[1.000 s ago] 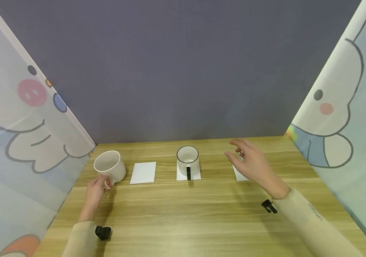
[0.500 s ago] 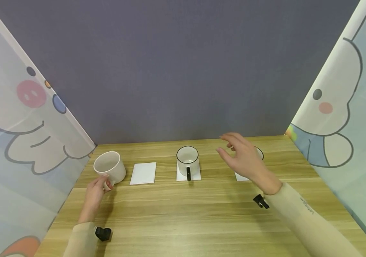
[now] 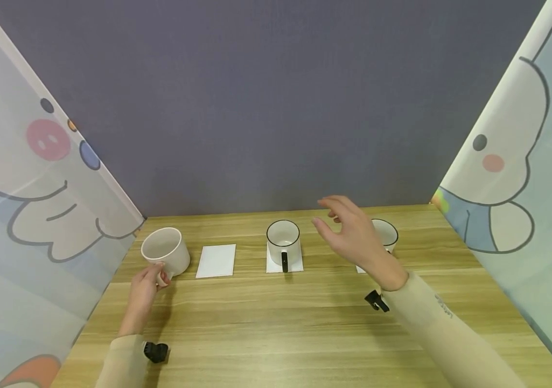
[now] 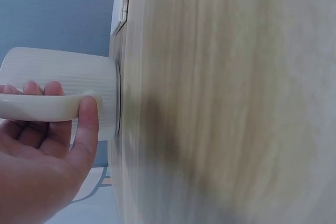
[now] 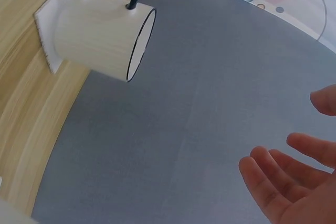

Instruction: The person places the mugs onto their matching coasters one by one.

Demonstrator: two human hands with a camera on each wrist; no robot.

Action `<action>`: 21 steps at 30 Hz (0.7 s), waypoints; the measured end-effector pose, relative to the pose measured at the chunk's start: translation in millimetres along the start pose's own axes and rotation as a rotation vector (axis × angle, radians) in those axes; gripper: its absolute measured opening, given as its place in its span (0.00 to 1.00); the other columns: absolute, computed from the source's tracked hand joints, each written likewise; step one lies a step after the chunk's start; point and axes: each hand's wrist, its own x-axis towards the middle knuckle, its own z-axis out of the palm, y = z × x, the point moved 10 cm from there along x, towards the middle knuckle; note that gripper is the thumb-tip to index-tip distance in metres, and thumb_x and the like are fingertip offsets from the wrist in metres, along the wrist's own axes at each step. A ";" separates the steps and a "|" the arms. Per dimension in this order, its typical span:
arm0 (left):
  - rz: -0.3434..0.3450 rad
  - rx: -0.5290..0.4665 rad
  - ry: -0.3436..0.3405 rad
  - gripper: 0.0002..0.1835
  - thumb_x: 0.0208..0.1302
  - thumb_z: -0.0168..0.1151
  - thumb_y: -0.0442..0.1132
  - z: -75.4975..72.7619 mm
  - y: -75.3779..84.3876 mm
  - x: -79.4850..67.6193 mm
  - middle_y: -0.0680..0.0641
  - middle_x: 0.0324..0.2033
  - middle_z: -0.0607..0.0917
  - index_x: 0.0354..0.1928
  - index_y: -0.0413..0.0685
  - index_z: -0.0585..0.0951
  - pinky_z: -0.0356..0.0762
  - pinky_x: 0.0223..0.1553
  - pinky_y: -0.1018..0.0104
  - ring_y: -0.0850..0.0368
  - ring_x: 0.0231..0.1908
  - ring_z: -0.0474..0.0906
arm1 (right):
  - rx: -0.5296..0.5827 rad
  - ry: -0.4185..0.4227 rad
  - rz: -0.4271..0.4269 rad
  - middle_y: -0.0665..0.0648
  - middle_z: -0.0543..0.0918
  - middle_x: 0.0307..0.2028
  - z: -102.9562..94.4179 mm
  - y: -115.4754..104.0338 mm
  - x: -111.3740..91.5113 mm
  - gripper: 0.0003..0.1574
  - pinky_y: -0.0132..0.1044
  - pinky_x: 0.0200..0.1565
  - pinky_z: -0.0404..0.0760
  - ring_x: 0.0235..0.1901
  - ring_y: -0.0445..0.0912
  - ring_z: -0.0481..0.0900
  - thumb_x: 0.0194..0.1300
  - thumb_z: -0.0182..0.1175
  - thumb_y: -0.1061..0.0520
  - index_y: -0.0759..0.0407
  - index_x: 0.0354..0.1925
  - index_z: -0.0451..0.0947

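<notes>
At the table's left, my left hand (image 3: pixel 142 291) grips the handle (image 4: pixel 39 107) of a plain white mug (image 3: pixel 166 251). In the left wrist view the fingers curl through that handle, and the mug stands upright on the wood. My right hand (image 3: pixel 350 234) is raised over the table between two black-rimmed white mugs, its fingers apart and holding nothing. The middle mug (image 3: pixel 283 241), with a black handle (image 3: pixel 284 262), stands on a white square coaster (image 3: pixel 272 265). The right mug (image 3: pixel 385 233) is partly hidden behind my right hand and forearm.
A bare white coaster (image 3: pixel 216 261) lies between the left and middle mugs. Another coaster (image 3: pixel 360 269) shows a corner under the right mug. A dark partition (image 3: pixel 276 108) closes the table's back; printed cartoon curtains (image 3: pixel 28 178) flank both sides.
My right hand has moved left and slightly up, away from the right mug, which shows more now. My left hand and the mug it holds have not visibly moved.
</notes>
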 end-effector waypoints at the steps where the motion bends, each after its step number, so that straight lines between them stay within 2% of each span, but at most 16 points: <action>1: 0.001 0.002 0.004 0.27 0.82 0.44 0.48 -0.4 -0.4 0.0 0.50 0.25 0.77 0.29 0.32 0.74 0.79 0.40 0.67 0.57 0.35 0.75 | 0.004 0.001 -0.001 0.59 0.82 0.56 1.6 -1.1 0.4 0.24 0.46 0.43 0.84 0.42 0.52 0.83 0.67 0.68 0.54 0.64 0.57 0.80; 11: 0.007 0.005 0.010 0.28 0.82 0.44 0.48 -2.4 -0.3 -2.0 0.49 0.26 0.77 0.30 0.30 0.74 0.79 0.40 0.66 0.57 0.36 0.75 | 0.046 0.022 -0.055 0.63 0.82 0.55 18.8 -15.4 8.7 0.24 0.46 0.42 0.85 0.41 0.53 0.83 0.65 0.68 0.56 0.68 0.56 0.80; 21: -0.041 -0.050 0.021 0.24 0.82 0.46 0.46 -1.2 -4.0 1.6 0.50 0.25 0.77 0.30 0.35 0.75 0.79 0.41 0.66 0.58 0.34 0.74 | 0.076 -0.015 0.003 0.59 0.81 0.57 38.2 -22.3 23.5 0.24 0.41 0.45 0.83 0.43 0.50 0.82 0.67 0.67 0.53 0.64 0.58 0.81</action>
